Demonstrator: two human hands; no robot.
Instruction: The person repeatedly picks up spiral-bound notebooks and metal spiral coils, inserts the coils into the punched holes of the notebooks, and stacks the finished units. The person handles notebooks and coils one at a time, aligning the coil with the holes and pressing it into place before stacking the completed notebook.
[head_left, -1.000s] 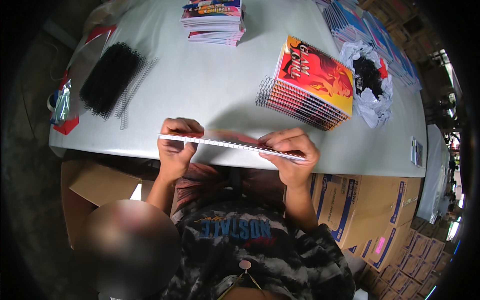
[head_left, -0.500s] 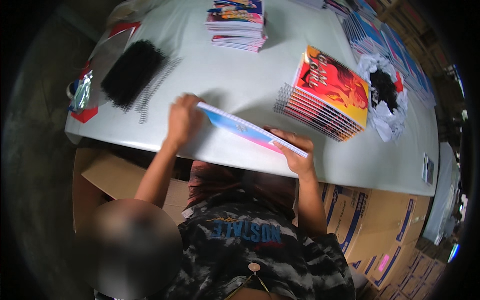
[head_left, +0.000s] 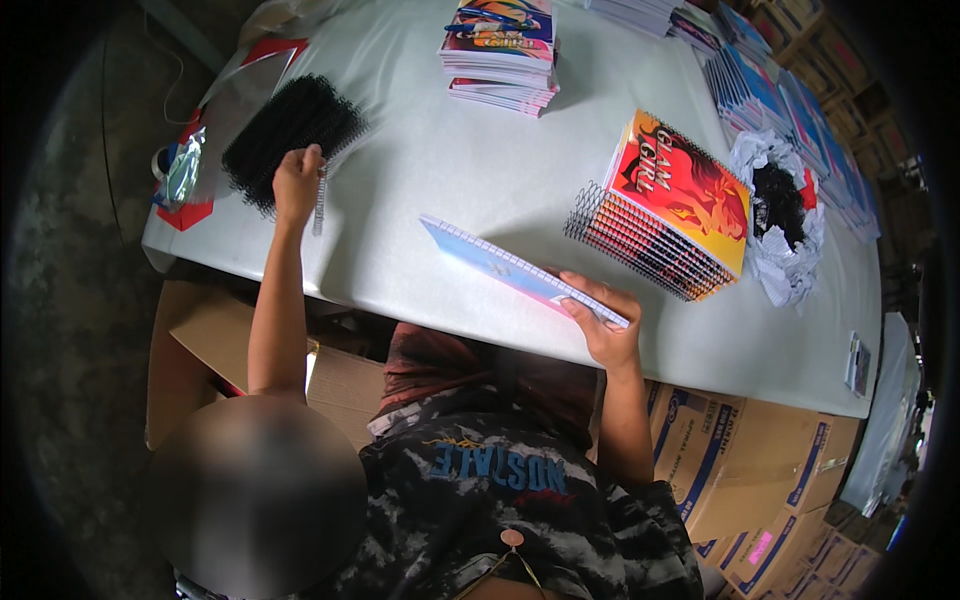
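currently i see the right hand (head_left: 611,336) gripping the pad (head_left: 495,267) by its right end, long axis slanting away-left toward the coils (head_left: 290,122); the left hand (head_left: 296,188) is nearer them (fingers bunched, pinch i cannot tell).

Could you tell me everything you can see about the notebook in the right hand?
The notebook is thin and looks like paper, its visible cover shading from blue to pink with a small, unclear mark. A white strip along its upper edge carries a row of what look like punched holes; no coil shows in them. It slants down rightward above the pale table. The right hand grips its right end, thumb on the near side; its left end is free.
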